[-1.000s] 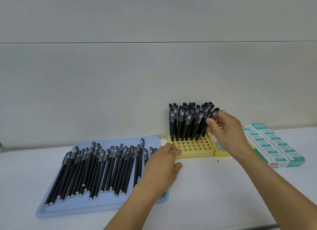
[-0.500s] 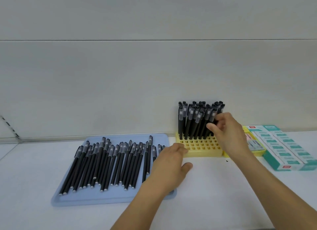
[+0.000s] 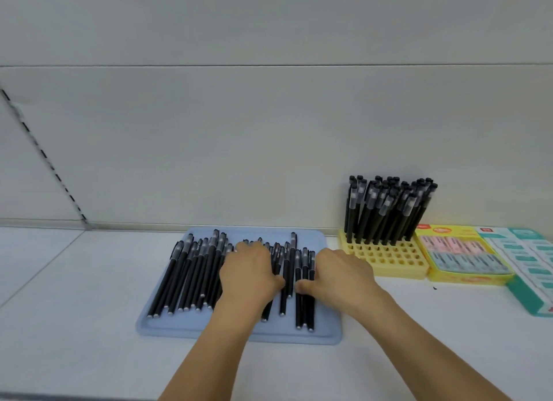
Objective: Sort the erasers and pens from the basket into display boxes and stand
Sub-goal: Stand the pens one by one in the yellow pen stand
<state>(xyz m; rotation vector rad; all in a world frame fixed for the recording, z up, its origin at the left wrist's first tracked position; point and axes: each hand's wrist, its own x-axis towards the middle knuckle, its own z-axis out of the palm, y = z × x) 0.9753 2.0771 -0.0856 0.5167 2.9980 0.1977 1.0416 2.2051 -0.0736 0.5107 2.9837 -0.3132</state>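
Note:
Several black pens [image 3: 191, 275] lie side by side on a flat blue tray [image 3: 326, 334]. My left hand [image 3: 251, 270] rests palm down on the pens in the middle of the tray, fingers stretched forward over them. My right hand [image 3: 344, 273] is at the tray's right side. Its thumb touches the rightmost pens [image 3: 305, 311], and its fingers are hidden behind the back of the hand. The yellow pen stand [image 3: 389, 258] to the right holds several upright pens [image 3: 386, 209] in its back rows. The front holes are bare.
A yellow display box [image 3: 466, 278] with pink and blue erasers sits right of the stand. A teal and white eraser box [image 3: 529, 269] lies at the far right. All stand on a white shelf [image 3: 74, 311] against a pale back wall.
My right hand has left the pens in the stand and come down to the tray's right side. My left hand has moved onto the pens. The view has shifted left.

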